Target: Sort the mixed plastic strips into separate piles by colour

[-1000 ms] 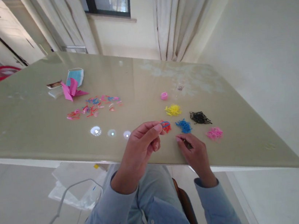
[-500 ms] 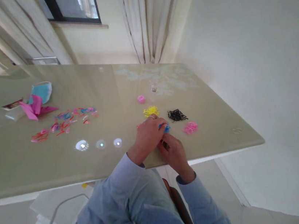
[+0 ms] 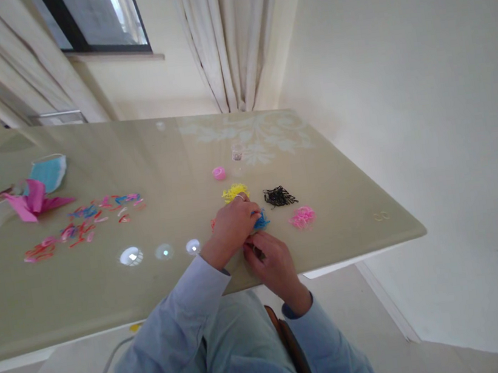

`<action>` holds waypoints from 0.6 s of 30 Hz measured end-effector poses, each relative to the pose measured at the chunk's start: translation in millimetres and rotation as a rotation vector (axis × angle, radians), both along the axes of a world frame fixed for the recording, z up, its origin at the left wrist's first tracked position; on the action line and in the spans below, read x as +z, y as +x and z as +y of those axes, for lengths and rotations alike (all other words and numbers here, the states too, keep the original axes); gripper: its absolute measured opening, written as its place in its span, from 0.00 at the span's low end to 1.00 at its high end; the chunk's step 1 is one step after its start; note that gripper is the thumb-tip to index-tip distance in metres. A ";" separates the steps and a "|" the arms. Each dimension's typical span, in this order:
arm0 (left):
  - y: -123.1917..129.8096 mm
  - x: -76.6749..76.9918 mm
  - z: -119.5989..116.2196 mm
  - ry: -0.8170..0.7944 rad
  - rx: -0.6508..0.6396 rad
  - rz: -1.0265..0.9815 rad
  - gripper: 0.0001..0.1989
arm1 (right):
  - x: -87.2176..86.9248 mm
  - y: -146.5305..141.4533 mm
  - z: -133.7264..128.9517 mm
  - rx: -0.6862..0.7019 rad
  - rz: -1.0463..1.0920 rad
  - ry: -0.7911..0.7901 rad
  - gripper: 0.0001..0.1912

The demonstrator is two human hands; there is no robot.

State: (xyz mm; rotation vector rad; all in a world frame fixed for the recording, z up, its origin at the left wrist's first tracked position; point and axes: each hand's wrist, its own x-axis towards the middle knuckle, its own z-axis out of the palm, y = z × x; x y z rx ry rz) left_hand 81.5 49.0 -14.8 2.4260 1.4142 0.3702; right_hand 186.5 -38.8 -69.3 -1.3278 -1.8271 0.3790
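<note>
Small rubber bands lie sorted by colour in front of me. My left hand (image 3: 234,220), with a ring on one finger, is curled over the table, its fingertips at the edge of the blue bands (image 3: 260,219). Just nearer to me, my right hand (image 3: 273,260) has its thumb and fingers pinched together below the left palm. Whatever either hand grips is too small or hidden to make out. Yellow bands (image 3: 234,192) lie right behind the left hand. Black bands (image 3: 279,196) and pink bands (image 3: 302,217) are to the right. Orange bands (image 3: 213,223) show partly beside the left hand.
A pink round object (image 3: 218,173) and a small clear container (image 3: 236,152) stand farther back. Mixed bands (image 3: 82,227) are scattered on the left, near a pink folded paper (image 3: 35,201) and a blue face mask (image 3: 49,173). Two pale bands (image 3: 381,216) lie near the right edge.
The view has shifted, so the table things appear farther left. My right hand has drawn slightly left and toward me, and more of the blue bands shows beside my left fingertips.
</note>
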 end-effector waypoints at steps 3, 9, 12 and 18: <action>-7.6 -1.3 -0.9 0.066 0.045 -0.115 0.08 | -0.3 2.3 -0.4 0.027 0.047 -0.009 0.07; -57.6 -6.4 -20.3 0.201 0.167 -0.396 0.08 | 2.3 5.1 -2.3 0.016 0.105 -0.053 0.07; -100.0 -16.8 -37.2 0.255 0.264 -0.459 0.09 | 2.6 5.5 -2.1 0.012 0.084 -0.053 0.08; -182.1 -43.9 -73.4 0.266 0.452 -0.522 0.13 | 3.3 8.9 0.3 0.022 0.025 -0.093 0.10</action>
